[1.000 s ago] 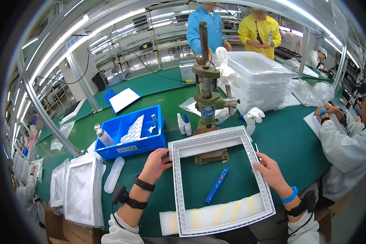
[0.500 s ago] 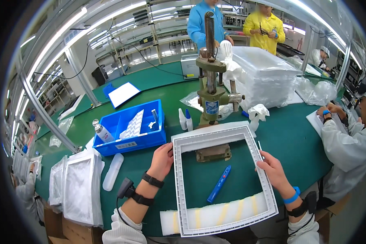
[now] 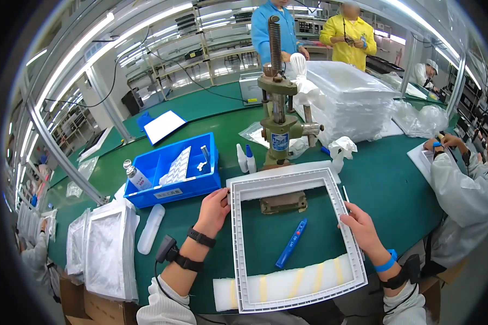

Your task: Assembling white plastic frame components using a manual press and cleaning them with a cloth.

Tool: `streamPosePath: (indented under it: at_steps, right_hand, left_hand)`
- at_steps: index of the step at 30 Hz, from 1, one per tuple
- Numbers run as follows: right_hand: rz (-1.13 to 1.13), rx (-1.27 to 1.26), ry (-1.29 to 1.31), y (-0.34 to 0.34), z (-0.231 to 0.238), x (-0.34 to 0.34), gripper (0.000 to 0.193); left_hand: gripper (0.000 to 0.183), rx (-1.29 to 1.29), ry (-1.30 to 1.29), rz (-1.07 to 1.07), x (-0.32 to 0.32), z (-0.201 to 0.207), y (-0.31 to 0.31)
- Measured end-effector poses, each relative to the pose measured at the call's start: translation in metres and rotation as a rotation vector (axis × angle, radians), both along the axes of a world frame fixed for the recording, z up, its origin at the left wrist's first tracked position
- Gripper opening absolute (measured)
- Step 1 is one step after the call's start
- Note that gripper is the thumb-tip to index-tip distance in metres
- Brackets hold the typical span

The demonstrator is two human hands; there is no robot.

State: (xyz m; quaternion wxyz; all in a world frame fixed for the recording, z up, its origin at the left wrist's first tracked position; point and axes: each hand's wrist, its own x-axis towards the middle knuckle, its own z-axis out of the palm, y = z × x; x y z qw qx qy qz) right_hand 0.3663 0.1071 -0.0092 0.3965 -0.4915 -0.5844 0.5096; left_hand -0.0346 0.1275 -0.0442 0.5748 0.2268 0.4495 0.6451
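Note:
A white rectangular plastic frame [image 3: 237, 244] with ribbed edges is held between my two hands, its near side resting over a white foam strip [image 3: 295, 281] with yellowish stripes. My left hand [image 3: 213, 208] grips the frame's left side near the far corner, fingers closed on the rail. On the opposite side, my right hand [image 3: 361, 226] holds the right rail, thumb on top and the other fingers partly hidden. Through the frame's opening I see a blue pen-shaped tool [image 3: 291, 244] lying on the green mat. The green press's base [image 3: 283, 202] shows behind it.
A hand press [image 3: 279, 127] stands just beyond the frame. Left are a blue divided bin [image 3: 171, 189], a translucent case [image 3: 151, 230] and wrapped frames [image 3: 111, 254]. Two small bottles [image 3: 246, 160] stand beside the press; stacked wrapped sheets [image 3: 347, 103] lie behind. A co-worker [image 3: 463, 184] sits right.
The frame and both my hands have shifted very slightly left in the picture, with the grip unchanged. At the right, the co-worker's hands have moved a little.

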Motion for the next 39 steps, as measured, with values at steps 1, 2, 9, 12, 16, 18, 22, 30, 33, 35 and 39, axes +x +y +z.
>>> streamPosePath:
  at_steps: [1,2,9,12,16,18,22,30,33,35,39]
  right_hand:
    - [-0.007,0.000,0.019,-0.001,0.002,-0.001,0.045]
    - [-0.011,-0.002,0.039,-0.002,0.003,-0.002,0.045]
    - [-0.031,-0.016,0.050,-0.001,0.000,-0.007,0.044]
    - [-0.038,0.000,0.012,-0.001,-0.002,-0.006,0.043]
    - [-0.017,0.116,-0.184,0.000,0.012,0.001,0.041]
    - [-0.025,0.242,-0.296,0.007,0.024,0.009,0.039]
    - [-0.063,0.454,-0.224,0.052,0.091,0.002,0.031]
    - [-0.183,0.868,-0.165,0.160,0.188,-0.086,0.035]
    - [-0.209,0.891,-0.213,0.198,0.202,-0.103,0.039]
    - [-0.207,0.824,-0.237,0.225,0.208,-0.113,0.048]
    - [-0.295,0.750,-0.184,0.280,0.217,-0.141,0.053]
  left_hand:
    - [0.020,0.005,-0.002,0.005,0.001,0.001,0.000]
    - [0.020,0.009,-0.003,0.012,0.001,0.002,-0.001]
    - [0.020,0.023,0.035,-0.011,-0.012,0.002,0.000]
    - [0.019,0.004,0.017,-0.028,-0.008,0.010,-0.004]
    - [0.016,0.016,0.344,0.108,0.003,0.038,-0.029]
    - [0.015,0.053,0.541,0.153,0.008,0.058,-0.038]
    - [0.019,0.313,1.004,-0.048,0.032,0.081,-0.013]
    - [0.019,0.432,1.456,-0.282,0.082,0.078,0.052]
    - [0.017,0.512,1.491,-0.252,0.079,0.070,0.057]
    - [0.016,0.490,1.475,-0.295,0.075,0.066,0.060]
    - [0.015,0.564,1.390,-0.314,0.071,0.067,0.062]
